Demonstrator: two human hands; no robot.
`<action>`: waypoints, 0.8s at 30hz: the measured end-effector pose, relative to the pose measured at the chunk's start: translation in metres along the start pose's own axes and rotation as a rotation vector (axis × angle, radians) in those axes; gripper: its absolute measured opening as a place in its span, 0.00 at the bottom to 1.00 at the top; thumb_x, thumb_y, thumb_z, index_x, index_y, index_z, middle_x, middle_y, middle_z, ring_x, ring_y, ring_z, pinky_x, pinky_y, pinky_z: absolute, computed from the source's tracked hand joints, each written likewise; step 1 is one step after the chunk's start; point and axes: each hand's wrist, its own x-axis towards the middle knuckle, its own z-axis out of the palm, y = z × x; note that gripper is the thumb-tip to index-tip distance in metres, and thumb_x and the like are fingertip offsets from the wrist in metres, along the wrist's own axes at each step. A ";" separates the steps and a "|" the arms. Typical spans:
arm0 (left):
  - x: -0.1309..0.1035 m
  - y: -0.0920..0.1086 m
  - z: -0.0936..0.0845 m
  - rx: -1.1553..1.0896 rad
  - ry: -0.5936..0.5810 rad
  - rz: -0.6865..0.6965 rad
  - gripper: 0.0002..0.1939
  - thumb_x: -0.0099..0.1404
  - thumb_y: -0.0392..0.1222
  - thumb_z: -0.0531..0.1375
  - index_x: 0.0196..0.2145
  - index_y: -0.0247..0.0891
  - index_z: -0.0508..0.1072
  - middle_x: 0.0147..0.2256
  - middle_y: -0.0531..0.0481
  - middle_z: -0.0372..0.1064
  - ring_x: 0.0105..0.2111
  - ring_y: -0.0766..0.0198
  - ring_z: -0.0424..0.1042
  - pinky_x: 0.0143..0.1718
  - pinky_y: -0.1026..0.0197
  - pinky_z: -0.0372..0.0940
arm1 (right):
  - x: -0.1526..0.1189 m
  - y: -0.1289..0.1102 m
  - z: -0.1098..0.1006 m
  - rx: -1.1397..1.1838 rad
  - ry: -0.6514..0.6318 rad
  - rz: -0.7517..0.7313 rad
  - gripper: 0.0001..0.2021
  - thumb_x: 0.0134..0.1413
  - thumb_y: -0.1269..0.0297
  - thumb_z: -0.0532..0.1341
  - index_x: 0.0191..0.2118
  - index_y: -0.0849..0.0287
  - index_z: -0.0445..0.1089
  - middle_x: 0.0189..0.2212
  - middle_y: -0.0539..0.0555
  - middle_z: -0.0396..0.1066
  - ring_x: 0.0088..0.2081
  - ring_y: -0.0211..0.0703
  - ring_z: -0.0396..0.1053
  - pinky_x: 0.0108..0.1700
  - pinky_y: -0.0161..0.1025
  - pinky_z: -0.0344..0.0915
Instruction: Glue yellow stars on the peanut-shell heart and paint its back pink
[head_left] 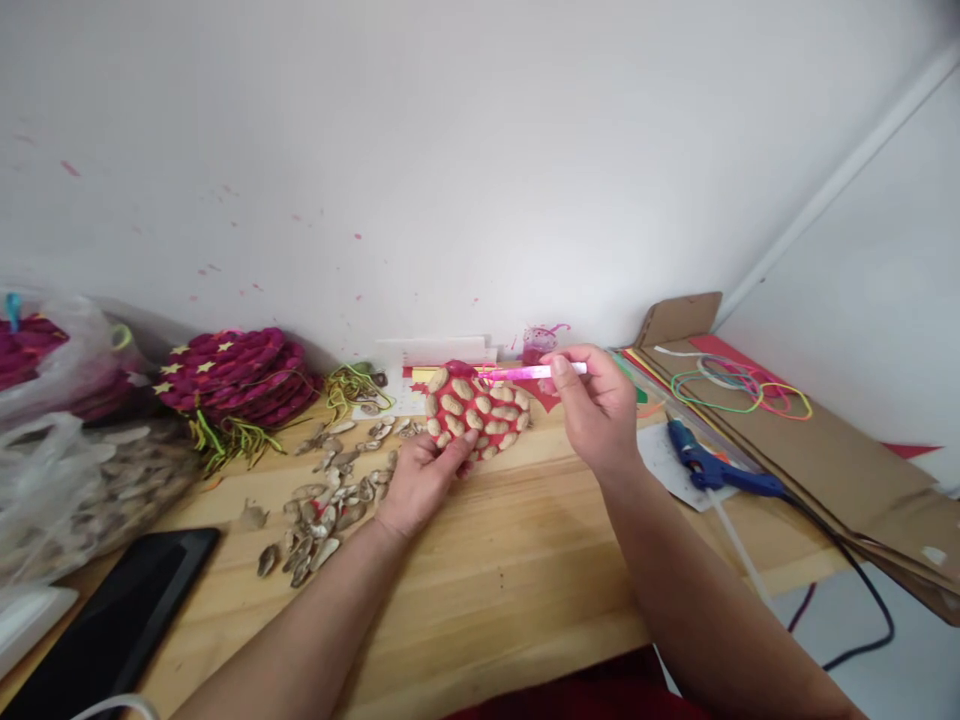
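My left hand (pixel 420 482) is closed on the near edge of a red disc-like piece covered with peanut shells (pixel 480 412), its thumb on top. The piece is held up at a tilt above the wooden table. In my right hand (pixel 600 412) is a slim paintbrush (pixel 529 373) with a white, pink-stained handle, pinched between thumb and fingers. Its pink tip lies at the top of the piece, where the shells are deep red; exact contact is hard to tell. Behind it stands a small clear cup with pink paint (pixel 538 345).
Loose shell halves (pixel 330 500) lie left of my left hand. Further left are stacked purple braided rounds (pixel 236 380), a bag of shells (pixel 127 490) and a black tablet-like device (pixel 112 620). At right are a blue glue gun (pixel 716 470) with its cord and cardboard (pixel 810 450).
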 end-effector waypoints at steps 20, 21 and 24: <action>-0.001 0.004 0.000 -0.204 0.081 0.045 0.18 0.59 0.56 0.74 0.31 0.37 0.81 0.24 0.52 0.76 0.25 0.65 0.75 0.32 0.64 0.72 | 0.002 0.008 -0.003 -0.040 -0.013 0.024 0.14 0.65 0.49 0.64 0.39 0.56 0.75 0.26 0.49 0.76 0.27 0.40 0.72 0.32 0.38 0.67; -0.001 0.003 0.000 -0.200 0.082 0.048 0.18 0.60 0.56 0.74 0.31 0.37 0.82 0.25 0.51 0.78 0.26 0.64 0.76 0.33 0.63 0.73 | 0.002 0.009 -0.004 -0.039 -0.014 0.026 0.14 0.66 0.50 0.64 0.39 0.56 0.75 0.26 0.49 0.76 0.27 0.40 0.72 0.32 0.38 0.67; -0.002 0.001 -0.001 -0.189 0.084 0.057 0.17 0.61 0.55 0.74 0.35 0.36 0.83 0.32 0.48 0.83 0.30 0.63 0.79 0.37 0.62 0.74 | 0.002 0.008 -0.005 -0.064 -0.020 0.012 0.13 0.67 0.51 0.63 0.39 0.56 0.75 0.26 0.49 0.76 0.28 0.39 0.72 0.32 0.37 0.67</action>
